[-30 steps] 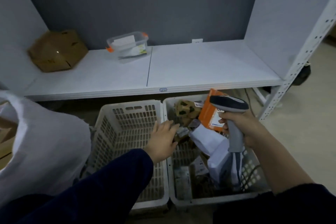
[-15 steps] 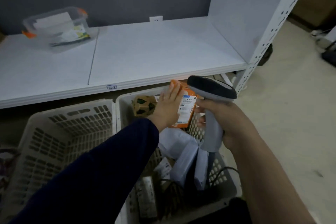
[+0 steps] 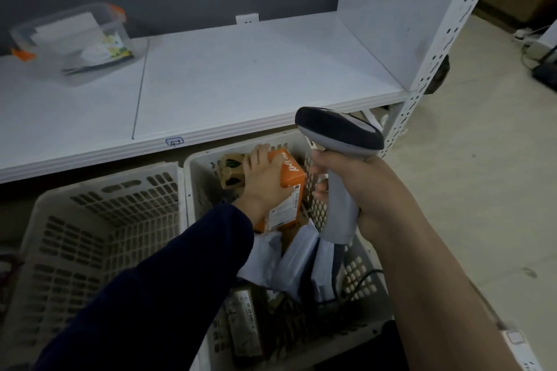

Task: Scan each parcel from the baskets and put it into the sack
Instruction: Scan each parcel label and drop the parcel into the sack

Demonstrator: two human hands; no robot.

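My left hand (image 3: 262,183) grips an orange box parcel (image 3: 288,187) at the far end of the right basket (image 3: 366,275), with its white label facing down toward me. My right hand (image 3: 363,187) holds a grey barcode scanner (image 3: 339,141) by its handle, just right of the orange box, its head above the basket's far rim. A brown patterned box (image 3: 231,172) sits left of the orange one. White mailer bags (image 3: 289,262) and a long brown parcel (image 3: 244,322) lie lower in the same basket. The left basket (image 3: 90,238) shows no parcels. The sack is out of view.
A white shelf (image 3: 241,78) overhangs the baskets' far ends. A clear plastic tub (image 3: 72,39) with orange clips stands on it at the left. A perforated white upright (image 3: 434,57) borders the right basket. Beige floor lies to the right, with cables at the far right.
My left hand reached across to the right basket and closed on the orange box, which has tipped so its label faces down. The view swung right and the sack left the frame.
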